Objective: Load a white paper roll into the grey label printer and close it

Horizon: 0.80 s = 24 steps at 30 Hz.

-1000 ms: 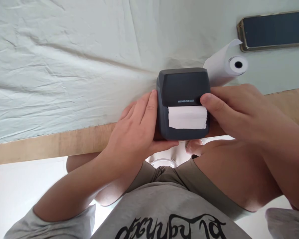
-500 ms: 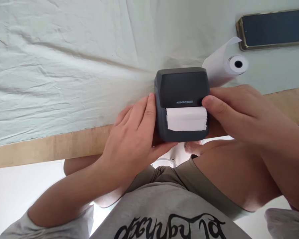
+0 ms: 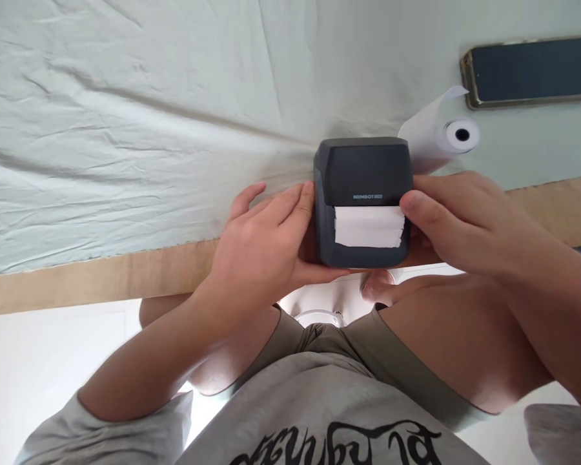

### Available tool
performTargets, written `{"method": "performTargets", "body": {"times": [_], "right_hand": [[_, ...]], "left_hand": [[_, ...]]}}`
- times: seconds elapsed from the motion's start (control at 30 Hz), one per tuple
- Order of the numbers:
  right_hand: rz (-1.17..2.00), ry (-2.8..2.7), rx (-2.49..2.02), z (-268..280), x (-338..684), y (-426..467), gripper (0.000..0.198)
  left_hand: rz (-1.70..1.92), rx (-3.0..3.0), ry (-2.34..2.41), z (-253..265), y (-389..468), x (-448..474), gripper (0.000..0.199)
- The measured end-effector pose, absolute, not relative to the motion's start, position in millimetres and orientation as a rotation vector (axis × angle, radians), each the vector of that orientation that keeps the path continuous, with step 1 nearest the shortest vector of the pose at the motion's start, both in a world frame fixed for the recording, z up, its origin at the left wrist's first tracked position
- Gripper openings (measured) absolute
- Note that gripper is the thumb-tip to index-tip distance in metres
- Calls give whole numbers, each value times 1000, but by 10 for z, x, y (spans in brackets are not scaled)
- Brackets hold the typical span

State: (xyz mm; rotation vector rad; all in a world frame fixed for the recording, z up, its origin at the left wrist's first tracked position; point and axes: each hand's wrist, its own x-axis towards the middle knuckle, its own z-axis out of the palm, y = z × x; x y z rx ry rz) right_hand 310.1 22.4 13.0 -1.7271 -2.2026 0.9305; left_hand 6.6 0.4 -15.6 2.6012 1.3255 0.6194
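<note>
A dark grey label printer [image 3: 365,171] marked NIIMBOT is between my hands at the table's near edge. White paper [image 3: 369,227] with a ragged edge sticks out of its front slot. My left hand [image 3: 266,242] rests against the printer's left side, its thumb under the near edge and one finger lifted away. My right hand [image 3: 458,216] grips the right side, with the thumb on the front corner. Just behind the printer on the right lies a roll of white paper [image 3: 433,132], its loose end curling up.
A phone [image 3: 537,71] in a case lies at the far right. A wrinkled pale cloth [image 3: 150,148] covers the table, with a bare wooden edge [image 3: 101,274] along the front. My legs are below that edge.
In view, the printer has shifted slightly right, and both hands are still at its sides. One finger of my left hand has lifted outward. The view itself has moved a little.
</note>
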Motion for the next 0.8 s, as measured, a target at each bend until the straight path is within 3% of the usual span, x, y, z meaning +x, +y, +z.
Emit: {"method": "performTargets", "body": {"times": [0.13,0.4,0.5,0.6,0.7,0.73,0.8], "right_hand": [[918,-2237,-1781,239,2988,239,120],[844,-2211,-1877,280,2944,195,128],[844,-2216,-1872,261,2963,192,128],[849,-2222,-1848,242,2975,193,126],[856,-2224,-1817,234,2976,197,126],[856,-2220,-1810,234,2974,199,126],[857,-2211,-1801,237,2969,204,127]], "left_hand": [[754,2398,1227,-116,39,77,90],[1252,1493,830,-113,175,-84,17],[1330,1491,755,-182,251,-73,32],[1376,1438,834,-155,255,-20,27],[1495,1396,866,-67,239,45,77],[1533,1382,861,-46,246,59,82],[1593,1341,853,-32,283,69,73]]}}
